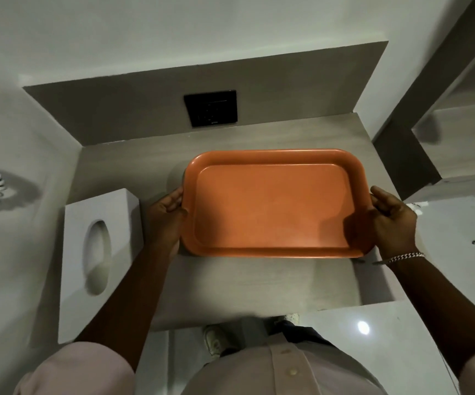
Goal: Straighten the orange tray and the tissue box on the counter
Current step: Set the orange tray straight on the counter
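Orange tray [273, 206] lies mid-counter [259, 283], long axis along the back edge. Left hand [166, 216] and right hand [391, 220] grip its short ends. Tissue box [99, 258] stands at the left edge, bare counter in front.

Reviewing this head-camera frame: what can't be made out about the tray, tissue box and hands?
- Whether the orange tray is lifted or resting: unclear from above.
- Left hand fingertips: tucked under the tray rim.
- Tissue box near corner: covered by the left forearm.
- Tissues inside: opening too dim.
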`<state>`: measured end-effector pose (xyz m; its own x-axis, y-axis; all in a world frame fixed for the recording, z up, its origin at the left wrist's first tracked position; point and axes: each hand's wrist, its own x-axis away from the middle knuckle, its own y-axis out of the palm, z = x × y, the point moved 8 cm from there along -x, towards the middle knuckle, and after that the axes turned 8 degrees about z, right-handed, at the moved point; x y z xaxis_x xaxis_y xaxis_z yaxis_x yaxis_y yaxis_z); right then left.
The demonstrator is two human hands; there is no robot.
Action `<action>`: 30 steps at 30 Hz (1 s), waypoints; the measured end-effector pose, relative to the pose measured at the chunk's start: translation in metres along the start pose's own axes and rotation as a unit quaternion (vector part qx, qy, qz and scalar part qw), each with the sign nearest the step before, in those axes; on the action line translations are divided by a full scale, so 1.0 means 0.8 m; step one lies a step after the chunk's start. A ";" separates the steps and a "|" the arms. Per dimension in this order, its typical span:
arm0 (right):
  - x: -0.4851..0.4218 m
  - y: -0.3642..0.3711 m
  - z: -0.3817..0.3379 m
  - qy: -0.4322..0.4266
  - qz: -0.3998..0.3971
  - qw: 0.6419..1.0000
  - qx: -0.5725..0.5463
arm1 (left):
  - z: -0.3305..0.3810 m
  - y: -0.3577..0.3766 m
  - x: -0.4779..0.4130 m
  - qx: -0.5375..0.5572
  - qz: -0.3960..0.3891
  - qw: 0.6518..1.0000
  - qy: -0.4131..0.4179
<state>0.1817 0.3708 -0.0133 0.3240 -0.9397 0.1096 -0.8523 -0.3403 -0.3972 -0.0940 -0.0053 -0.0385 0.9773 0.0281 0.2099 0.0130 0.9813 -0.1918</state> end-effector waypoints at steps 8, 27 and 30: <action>-0.044 0.049 -0.034 0.016 -0.041 0.998 -0.040 | -0.002 0.004 -0.034 0.006 0.024 0.999 -0.032; -0.051 0.071 -0.048 -0.055 -0.026 0.997 0.055 | 0.055 0.004 -0.002 -0.218 0.054 0.966 0.130; 0.011 0.087 -0.078 -0.272 -0.098 0.944 0.160 | 0.078 0.031 0.047 -0.279 -0.015 0.920 0.274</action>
<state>0.0998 0.3368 0.0166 0.6999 -0.6725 -0.2404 -0.6147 -0.3958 -0.6822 -0.0704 0.0316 0.0245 0.9329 -0.2468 -0.2625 -0.0020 0.7249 -0.6888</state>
